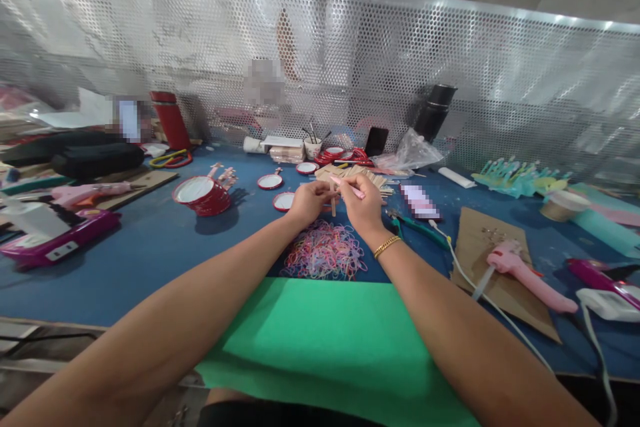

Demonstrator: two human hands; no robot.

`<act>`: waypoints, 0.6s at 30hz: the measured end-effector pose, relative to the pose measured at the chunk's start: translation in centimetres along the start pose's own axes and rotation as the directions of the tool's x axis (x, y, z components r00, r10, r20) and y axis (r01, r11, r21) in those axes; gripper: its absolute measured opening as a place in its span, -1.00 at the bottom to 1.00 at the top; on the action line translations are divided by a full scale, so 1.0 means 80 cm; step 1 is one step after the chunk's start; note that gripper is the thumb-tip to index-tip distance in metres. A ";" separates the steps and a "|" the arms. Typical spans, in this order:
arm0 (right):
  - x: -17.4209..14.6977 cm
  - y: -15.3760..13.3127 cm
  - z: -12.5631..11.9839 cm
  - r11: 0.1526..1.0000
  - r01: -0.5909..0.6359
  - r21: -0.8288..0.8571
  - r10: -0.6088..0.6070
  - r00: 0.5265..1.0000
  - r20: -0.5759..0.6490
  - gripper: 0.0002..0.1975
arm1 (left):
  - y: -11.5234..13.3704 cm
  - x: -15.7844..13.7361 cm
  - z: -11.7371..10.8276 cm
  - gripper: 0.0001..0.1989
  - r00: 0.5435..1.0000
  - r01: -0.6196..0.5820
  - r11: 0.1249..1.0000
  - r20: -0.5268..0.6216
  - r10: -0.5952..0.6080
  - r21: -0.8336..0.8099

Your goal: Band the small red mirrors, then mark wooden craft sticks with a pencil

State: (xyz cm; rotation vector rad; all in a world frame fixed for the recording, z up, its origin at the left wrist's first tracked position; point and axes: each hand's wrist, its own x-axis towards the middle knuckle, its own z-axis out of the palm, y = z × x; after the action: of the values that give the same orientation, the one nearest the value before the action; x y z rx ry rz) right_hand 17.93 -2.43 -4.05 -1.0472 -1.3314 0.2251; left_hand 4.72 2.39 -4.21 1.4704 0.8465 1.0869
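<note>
My left hand is closed on a small flat wooden stick, held upright above the table. Beside it my right hand grips a slim pink pen-like tool, its front end close to the stick. Fingers hide part of both items, and I cannot tell whether they touch. Just below the hands lies a heap of small multicoloured rubber bands. Behind them is a loose pile of flat wooden sticks. A round red-rimmed white disc lies next to my left hand.
Left stands a stack of red-rimmed discs. Right are green-handled pliers, a phone, and a pink glue gun on cardboard, with a white cable crossing it. Green cloth covers the front edge; a perforated metal screen closes the back.
</note>
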 end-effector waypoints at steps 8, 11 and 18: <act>0.000 0.000 -0.001 1.000 -0.004 -0.008 0.004 1.000 -0.028 -0.87 | 0.000 0.000 0.000 -0.70 1.000 0.017 1.000 -0.006 -0.017 0.023; 0.000 -0.001 0.000 1.000 0.007 0.001 -0.007 1.000 -0.002 -0.87 | 0.000 -0.001 0.000 -0.69 1.000 0.004 1.000 0.003 -0.004 0.002; 0.001 0.003 -0.001 1.000 -0.014 -0.010 0.014 0.999 -0.041 -0.88 | 0.000 0.000 0.000 -0.67 1.000 0.014 0.999 -0.003 -0.014 0.031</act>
State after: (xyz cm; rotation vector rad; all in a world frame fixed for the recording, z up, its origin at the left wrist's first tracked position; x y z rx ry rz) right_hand 18.12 -2.27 -4.18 -1.0653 -1.2900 0.2062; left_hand 4.69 2.42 -4.18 1.4868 0.8784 1.0698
